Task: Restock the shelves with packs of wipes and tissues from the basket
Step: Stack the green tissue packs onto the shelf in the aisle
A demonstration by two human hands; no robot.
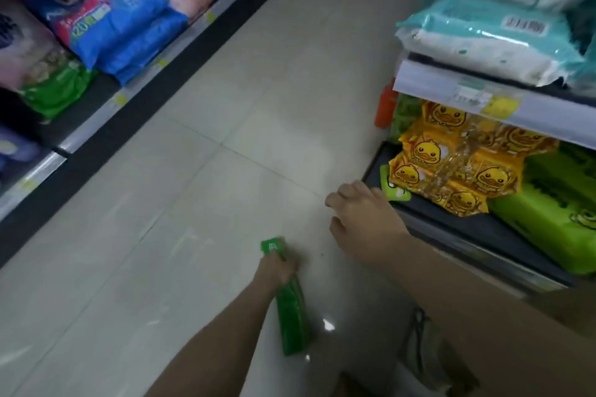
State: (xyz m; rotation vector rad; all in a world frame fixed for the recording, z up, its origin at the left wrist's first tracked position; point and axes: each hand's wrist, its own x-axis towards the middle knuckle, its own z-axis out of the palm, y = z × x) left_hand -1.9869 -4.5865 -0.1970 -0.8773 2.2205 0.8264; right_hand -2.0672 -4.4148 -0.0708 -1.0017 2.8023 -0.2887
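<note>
Low centre, left hand (pixel 276 267) is gripping a green pack (pixel 293 316); right hand (pixel 362 222), loosely curled, empty, is hovering by the shelf (pixel 467 227) of duck packs (pixel 429 151).

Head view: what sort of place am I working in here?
Most likely a shop aisle, a supermarket or similar. Shelves on both sides hold packaged goods, such as yellow duck-print packs and blue bags, and the shelf edge carries a yellow price tag. The left hand holds a green pack.

Pale glossy tiled floor (pixel 225 145), thin grout lines, small bright glare spot (pixel 328 325), shelves (pixel 429 80) either side, dark plinth (pixel 135 119) at left, dim light
</note>
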